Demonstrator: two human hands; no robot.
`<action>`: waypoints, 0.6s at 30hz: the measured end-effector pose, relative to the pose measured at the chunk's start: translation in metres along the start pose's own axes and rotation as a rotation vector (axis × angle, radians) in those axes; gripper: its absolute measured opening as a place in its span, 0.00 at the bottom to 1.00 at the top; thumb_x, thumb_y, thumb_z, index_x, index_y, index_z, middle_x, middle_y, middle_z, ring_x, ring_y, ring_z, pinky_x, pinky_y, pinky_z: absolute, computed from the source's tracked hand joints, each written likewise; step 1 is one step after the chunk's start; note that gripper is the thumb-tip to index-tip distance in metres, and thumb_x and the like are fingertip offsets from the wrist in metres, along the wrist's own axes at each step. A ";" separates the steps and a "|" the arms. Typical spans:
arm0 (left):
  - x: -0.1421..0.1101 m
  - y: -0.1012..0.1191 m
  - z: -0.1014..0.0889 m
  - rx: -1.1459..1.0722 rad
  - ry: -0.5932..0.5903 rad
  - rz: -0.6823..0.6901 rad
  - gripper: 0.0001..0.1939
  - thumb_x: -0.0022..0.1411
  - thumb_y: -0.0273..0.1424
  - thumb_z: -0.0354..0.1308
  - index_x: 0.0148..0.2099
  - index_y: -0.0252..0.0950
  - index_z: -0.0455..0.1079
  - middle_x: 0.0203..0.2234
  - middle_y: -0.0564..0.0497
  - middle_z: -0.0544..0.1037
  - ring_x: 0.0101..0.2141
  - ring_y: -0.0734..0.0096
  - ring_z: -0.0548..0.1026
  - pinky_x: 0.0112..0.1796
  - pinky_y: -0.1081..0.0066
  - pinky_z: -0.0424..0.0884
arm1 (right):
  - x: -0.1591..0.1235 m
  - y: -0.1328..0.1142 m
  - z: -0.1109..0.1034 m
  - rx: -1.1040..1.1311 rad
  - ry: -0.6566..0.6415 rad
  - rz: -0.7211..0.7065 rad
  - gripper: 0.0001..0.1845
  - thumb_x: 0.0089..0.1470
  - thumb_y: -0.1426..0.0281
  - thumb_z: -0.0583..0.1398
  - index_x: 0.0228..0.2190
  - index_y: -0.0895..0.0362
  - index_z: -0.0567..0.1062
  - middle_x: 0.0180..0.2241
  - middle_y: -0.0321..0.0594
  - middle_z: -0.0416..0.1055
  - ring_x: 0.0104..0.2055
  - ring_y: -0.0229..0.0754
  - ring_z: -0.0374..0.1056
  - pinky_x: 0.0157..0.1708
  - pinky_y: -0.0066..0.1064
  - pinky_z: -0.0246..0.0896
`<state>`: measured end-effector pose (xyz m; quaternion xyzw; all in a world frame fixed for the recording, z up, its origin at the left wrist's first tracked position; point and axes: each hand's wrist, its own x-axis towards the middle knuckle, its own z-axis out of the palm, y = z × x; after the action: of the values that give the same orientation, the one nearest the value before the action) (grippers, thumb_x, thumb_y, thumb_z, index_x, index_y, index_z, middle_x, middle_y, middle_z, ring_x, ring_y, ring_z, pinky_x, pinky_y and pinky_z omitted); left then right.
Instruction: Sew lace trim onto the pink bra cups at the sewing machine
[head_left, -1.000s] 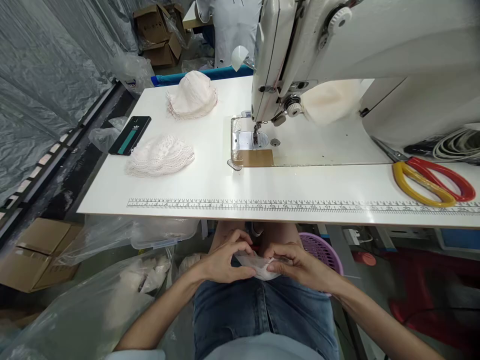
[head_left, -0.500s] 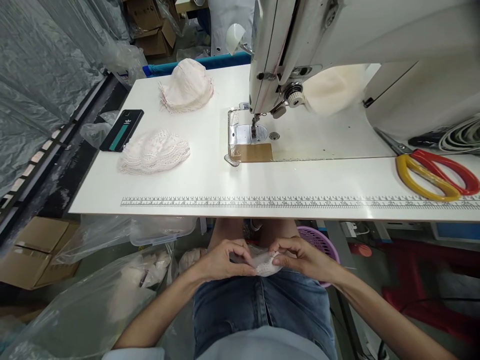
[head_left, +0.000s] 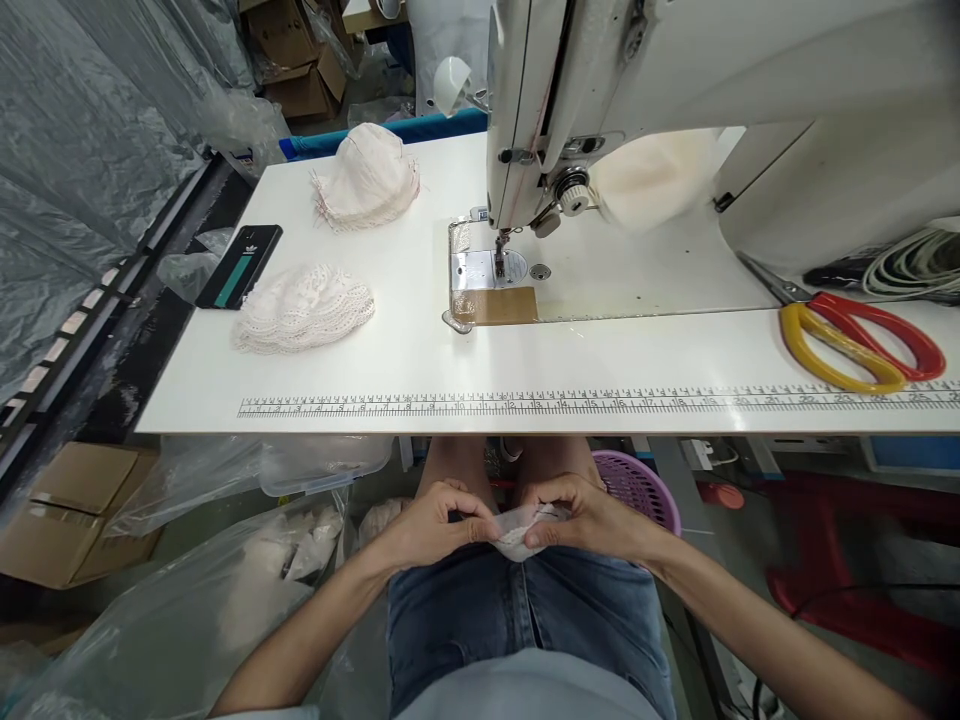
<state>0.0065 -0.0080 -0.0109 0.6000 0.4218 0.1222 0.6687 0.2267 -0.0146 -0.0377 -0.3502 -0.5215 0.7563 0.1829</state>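
Over my lap, below the table edge, I hold a small piece of white lace fabric (head_left: 514,540). My left hand (head_left: 446,522) pinches its left end between thumb and fingers. My right hand (head_left: 570,515) grips the other end, thumb on top, and partly covers it. On the table beyond lie a stack of white lace pieces (head_left: 304,310) and a pale cloth pile with frayed edges (head_left: 367,178). The sewing machine (head_left: 517,130) stands above, its presser foot (head_left: 500,255) over the metal plate.
Scissors with red and yellow handles (head_left: 847,340) lie at the table's right. A black phone (head_left: 240,266) is at the left, and a printed ruler (head_left: 480,403) runs along the front edge. Below are a purple basket (head_left: 637,485), a plastic bag (head_left: 187,600) and a cardboard box (head_left: 75,510).
Both hands have shifted slightly left with the lace fabric, and my right fingers have changed their hold on it. The whole view has moved a little.
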 end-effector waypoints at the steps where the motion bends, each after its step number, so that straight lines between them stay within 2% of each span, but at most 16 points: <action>1: 0.000 0.000 0.000 0.001 -0.020 -0.002 0.12 0.54 0.37 0.62 0.30 0.32 0.77 0.24 0.50 0.76 0.29 0.72 0.70 0.32 0.76 0.63 | 0.000 -0.001 -0.001 0.009 -0.008 0.006 0.12 0.47 0.63 0.65 0.28 0.59 0.75 0.26 0.36 0.69 0.29 0.37 0.64 0.29 0.26 0.57; 5: 0.003 -0.003 0.001 -0.028 -0.071 0.014 0.11 0.47 0.35 0.67 0.32 0.33 0.77 0.24 0.53 0.73 0.28 0.74 0.68 0.31 0.77 0.61 | -0.002 -0.003 -0.003 0.005 0.003 0.022 0.11 0.47 0.63 0.65 0.28 0.59 0.74 0.26 0.35 0.69 0.28 0.35 0.63 0.29 0.25 0.56; 12: 0.007 -0.004 0.005 -0.068 -0.086 0.035 0.08 0.51 0.34 0.64 0.30 0.32 0.77 0.24 0.54 0.69 0.27 0.77 0.67 0.30 0.77 0.60 | -0.002 -0.004 -0.003 0.011 -0.040 0.031 0.13 0.45 0.63 0.66 0.28 0.58 0.72 0.27 0.32 0.66 0.29 0.35 0.61 0.29 0.24 0.54; 16: 0.005 -0.003 0.003 -0.129 -0.083 0.007 0.12 0.54 0.37 0.61 0.31 0.32 0.77 0.25 0.52 0.72 0.28 0.76 0.68 0.31 0.77 0.62 | 0.001 -0.005 -0.001 0.049 -0.045 0.072 0.15 0.45 0.60 0.66 0.28 0.59 0.72 0.25 0.33 0.65 0.27 0.34 0.60 0.27 0.24 0.53; 18: 0.003 -0.005 0.001 -0.153 -0.095 -0.052 0.13 0.53 0.38 0.62 0.32 0.32 0.77 0.26 0.51 0.75 0.28 0.74 0.69 0.32 0.76 0.63 | 0.001 -0.006 -0.003 0.055 -0.022 0.051 0.15 0.45 0.60 0.66 0.26 0.60 0.72 0.24 0.33 0.64 0.27 0.34 0.60 0.27 0.24 0.53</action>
<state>0.0075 -0.0080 -0.0165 0.5410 0.3945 0.1080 0.7349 0.2276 -0.0102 -0.0333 -0.3497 -0.4933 0.7787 0.1674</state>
